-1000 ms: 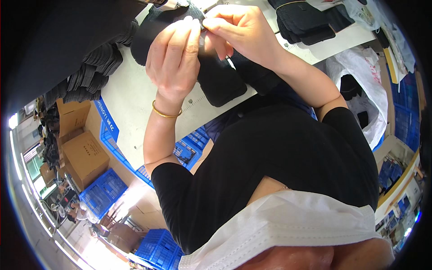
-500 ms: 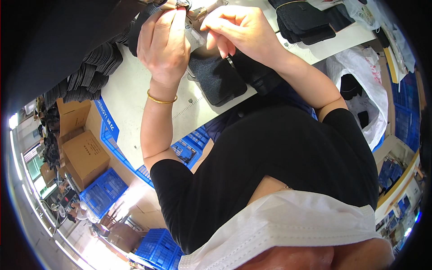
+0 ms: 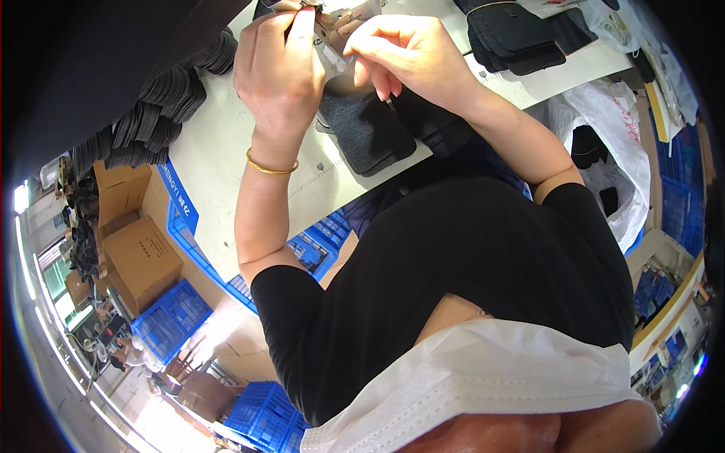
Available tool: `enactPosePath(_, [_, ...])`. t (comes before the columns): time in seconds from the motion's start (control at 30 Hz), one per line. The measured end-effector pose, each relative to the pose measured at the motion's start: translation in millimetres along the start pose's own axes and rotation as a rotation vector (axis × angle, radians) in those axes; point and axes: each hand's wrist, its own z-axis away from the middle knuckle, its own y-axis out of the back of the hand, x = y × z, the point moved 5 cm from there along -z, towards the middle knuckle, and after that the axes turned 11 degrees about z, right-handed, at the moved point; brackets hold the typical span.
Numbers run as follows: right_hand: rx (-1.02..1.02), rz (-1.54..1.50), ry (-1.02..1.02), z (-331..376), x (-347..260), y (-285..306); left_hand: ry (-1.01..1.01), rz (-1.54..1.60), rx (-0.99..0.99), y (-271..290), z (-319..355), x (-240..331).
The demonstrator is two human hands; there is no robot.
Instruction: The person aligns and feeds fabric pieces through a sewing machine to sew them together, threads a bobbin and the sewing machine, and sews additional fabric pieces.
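At the top of the table, my left hand is closed, fingers bent, with a bit of black fabric piece showing at its fingertips; the rest of that piece is hidden. Close by on the right, my right hand has thumb and index finger pinched together, the other fingers curled below; what they hold, if anything, is too small to see. Metal machine parts stand between the hands. Black fabric pads lie under my right hand, reaching the table's near edge.
Stacks of black pieces line the left of the white table, beside a dark machine body. A banded black bundle lies at the far right. A white bag hangs right; cardboard boxes and blue crates stand left.
The black fabric that stuck out left of my left hand is gone from there, showing the stacks behind. My left hand has turned slightly; my right hand has shifted a little to the right.
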Motion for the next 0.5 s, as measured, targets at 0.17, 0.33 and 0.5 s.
enactPosePath(0.17, [-0.011,-0.004,-0.024,5,6,8,-0.026,0.129,-0.127,-2,19,-34])
enactPosePath(0.33, [-0.068,-0.028,-0.034,6,2,2,-0.047,0.268,-0.185,10,26,-61])
enactPosePath(0.5, [-0.111,0.045,0.004,8,1,-5,-0.039,0.27,-0.41,1,25,-62])
